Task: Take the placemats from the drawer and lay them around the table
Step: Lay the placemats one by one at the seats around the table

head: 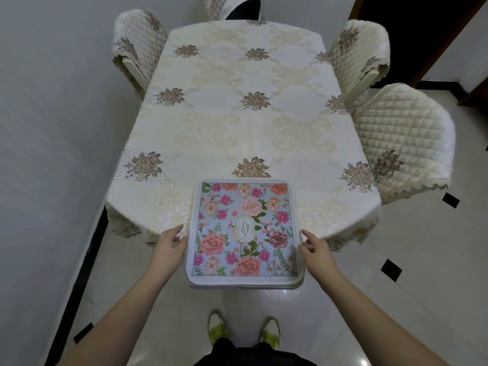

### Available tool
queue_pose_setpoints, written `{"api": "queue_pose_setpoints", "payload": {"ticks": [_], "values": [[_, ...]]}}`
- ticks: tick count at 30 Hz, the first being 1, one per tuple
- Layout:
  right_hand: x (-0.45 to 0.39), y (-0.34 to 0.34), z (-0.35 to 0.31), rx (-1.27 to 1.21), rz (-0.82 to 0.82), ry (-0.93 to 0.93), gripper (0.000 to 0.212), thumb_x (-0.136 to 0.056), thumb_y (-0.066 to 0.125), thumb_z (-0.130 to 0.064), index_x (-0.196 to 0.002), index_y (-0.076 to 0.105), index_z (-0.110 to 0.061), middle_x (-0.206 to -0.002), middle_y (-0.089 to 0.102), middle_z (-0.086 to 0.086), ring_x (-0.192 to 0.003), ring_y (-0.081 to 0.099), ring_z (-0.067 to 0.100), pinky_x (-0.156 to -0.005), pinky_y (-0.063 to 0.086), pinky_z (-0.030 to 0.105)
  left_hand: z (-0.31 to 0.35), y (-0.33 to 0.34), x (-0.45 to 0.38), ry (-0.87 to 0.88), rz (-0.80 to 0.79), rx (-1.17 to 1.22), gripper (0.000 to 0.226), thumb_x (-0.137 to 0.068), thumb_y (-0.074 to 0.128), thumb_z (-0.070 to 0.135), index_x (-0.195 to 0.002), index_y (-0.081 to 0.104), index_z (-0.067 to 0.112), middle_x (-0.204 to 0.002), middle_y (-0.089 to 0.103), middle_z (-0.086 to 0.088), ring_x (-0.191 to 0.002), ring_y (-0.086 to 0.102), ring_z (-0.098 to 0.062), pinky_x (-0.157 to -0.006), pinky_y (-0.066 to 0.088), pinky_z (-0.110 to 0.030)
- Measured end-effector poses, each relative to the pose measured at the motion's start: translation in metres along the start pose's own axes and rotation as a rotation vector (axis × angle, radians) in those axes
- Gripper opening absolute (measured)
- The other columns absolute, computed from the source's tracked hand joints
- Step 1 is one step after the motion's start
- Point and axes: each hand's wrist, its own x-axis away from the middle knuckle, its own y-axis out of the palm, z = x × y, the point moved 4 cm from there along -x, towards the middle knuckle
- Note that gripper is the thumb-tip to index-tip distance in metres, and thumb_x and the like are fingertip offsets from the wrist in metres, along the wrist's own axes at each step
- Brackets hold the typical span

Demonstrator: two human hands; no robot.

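A stack of floral placemats (pixel 244 231) with grey borders and a "GARDEN" label is held level in front of me, its far end over the near edge of the table (pixel 237 114). My left hand (pixel 169 244) grips the stack's left edge. My right hand (pixel 315 245) grips its right edge, thumb on top. The table wears a cream embroidered cloth with brown flower motifs. The drawer is not in view.
Quilted cream chairs stand at the table: one at far left (pixel 137 46), two on the right (pixel 359 54) (pixel 404 138), one at the far end (pixel 232 6). A white wall runs close along the left. Glossy white floor tiles lie beneath me, my feet (pixel 243 331) visible.
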Motion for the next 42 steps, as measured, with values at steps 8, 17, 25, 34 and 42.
{"api": "queue_pose_setpoints", "payload": {"ticks": [8, 17, 25, 34, 42], "values": [[0.007, 0.007, -0.011, -0.207, -0.068, 0.007, 0.041, -0.100, 0.052, -0.017, -0.140, 0.052, -0.019, -0.129, 0.058, 0.003, -0.108, 0.058, 0.019, -0.088, 0.051, 0.031, 0.011, 0.010, 0.010, 0.073, -0.107, -0.090, 0.031, -0.098, 0.055, 0.019, -0.128, 0.064, 0.020, -0.126, 0.061, -0.007, -0.116, 0.057, -0.023, -0.094, 0.049, -0.040], [-0.020, 0.029, 0.023, -0.130, -0.029, 0.012, 0.078, -0.077, 0.056, -0.049, -0.149, 0.031, -0.033, -0.141, 0.044, 0.005, -0.120, 0.054, 0.028, -0.097, 0.051, 0.053, 0.019, 0.006, 0.020, 0.101, -0.053, -0.035, 0.040, -0.096, 0.061, 0.020, -0.135, 0.058, 0.019, -0.125, 0.061, -0.002, -0.109, 0.061, -0.009, -0.091, 0.054, -0.033], [0.006, 0.013, -0.013, -0.314, -0.035, 0.107, 0.044, -0.100, 0.053, -0.015, -0.143, 0.043, -0.015, -0.131, 0.051, 0.008, -0.086, 0.059, 0.012, -0.058, 0.048, 0.020, 0.031, 0.010, 0.033, 0.057, -0.098, 0.266, 0.041, -0.097, 0.060, 0.012, -0.136, 0.048, 0.018, -0.112, 0.065, 0.011, -0.107, 0.065, -0.008, -0.093, 0.056, -0.039], [0.019, 0.007, -0.044, -0.308, 0.105, -0.084, 0.026, -0.096, 0.059, -0.029, -0.119, 0.053, -0.019, -0.119, 0.061, -0.001, -0.099, 0.062, 0.010, -0.065, 0.053, 0.025, 0.028, 0.008, 0.021, 0.018, -0.088, 0.255, 0.061, -0.094, 0.065, 0.020, -0.147, 0.034, 0.027, -0.124, 0.061, 0.001, -0.097, 0.068, -0.014, -0.079, 0.059, -0.039], [0.010, 0.014, -0.054, -0.153, -0.051, -0.120, 0.063, -0.096, 0.059, -0.030, -0.148, 0.025, -0.035, -0.117, 0.062, -0.001, -0.091, 0.067, 0.012, -0.059, 0.052, 0.023, 0.033, 0.014, 0.009, -0.031, -0.154, 0.235, 0.070, -0.095, 0.065, 0.024, -0.152, 0.026, 0.031, -0.122, 0.065, -0.002, -0.092, 0.071, -0.018, -0.068, 0.059, -0.032]]}}
